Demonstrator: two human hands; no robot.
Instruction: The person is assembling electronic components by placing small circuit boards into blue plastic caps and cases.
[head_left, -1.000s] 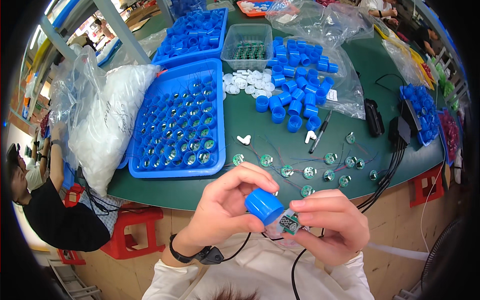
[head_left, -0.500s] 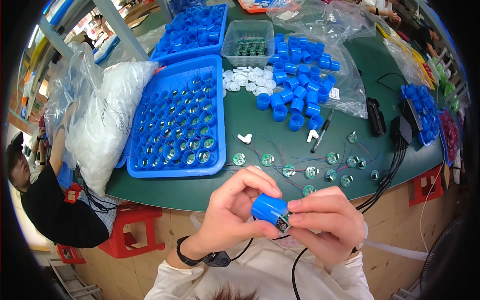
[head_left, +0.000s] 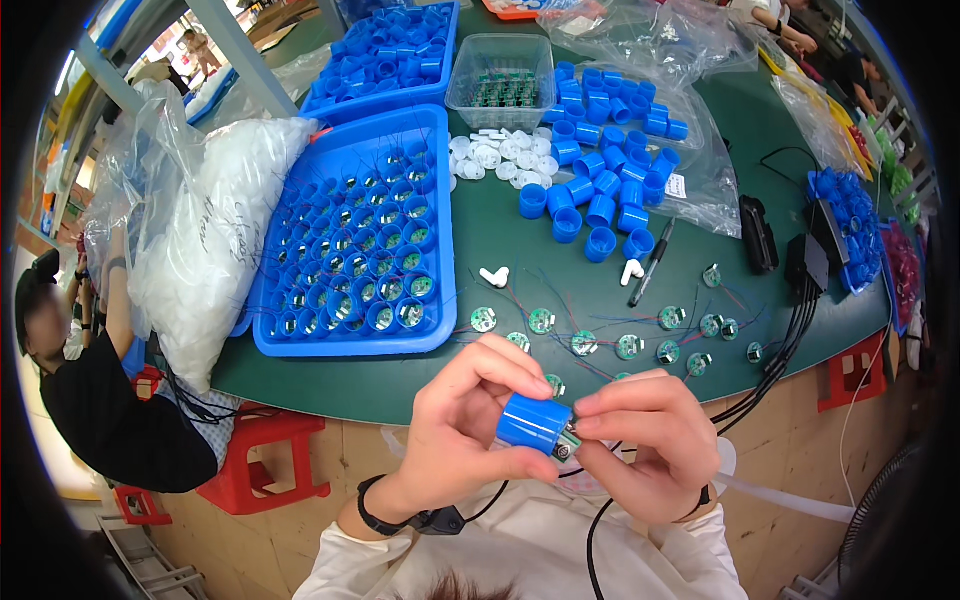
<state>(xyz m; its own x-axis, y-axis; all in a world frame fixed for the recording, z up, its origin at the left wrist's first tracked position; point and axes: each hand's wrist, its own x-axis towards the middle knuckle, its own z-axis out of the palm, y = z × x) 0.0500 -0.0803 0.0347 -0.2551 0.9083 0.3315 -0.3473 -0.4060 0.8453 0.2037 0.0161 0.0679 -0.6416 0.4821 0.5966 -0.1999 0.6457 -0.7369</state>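
My left hand (head_left: 450, 425) grips a blue plastic cup (head_left: 530, 423) lying on its side, mouth toward the right. At that mouth my right hand (head_left: 655, 440) pinches a small green circuit board (head_left: 567, 446), partly inside the cup and partly hidden by my fingertips. Both hands are above the table's near edge. Just beyond them, several round green circuit boards (head_left: 583, 343) with thin red and blue wires lie on the green table (head_left: 500, 230).
To the left stands a blue tray (head_left: 350, 345) of cups fitted with boards, beside a bag of white pieces (head_left: 210, 230). Farther back are loose blue cups (head_left: 600, 210), white discs (head_left: 487, 157) and a clear tub (head_left: 500, 112). A black marker (head_left: 652, 262) lies right. Another person (head_left: 110, 400) sits left.
The cup and board have turned slightly in my fingers, and my right fingertips have shifted on the board. The view has shifted a little.
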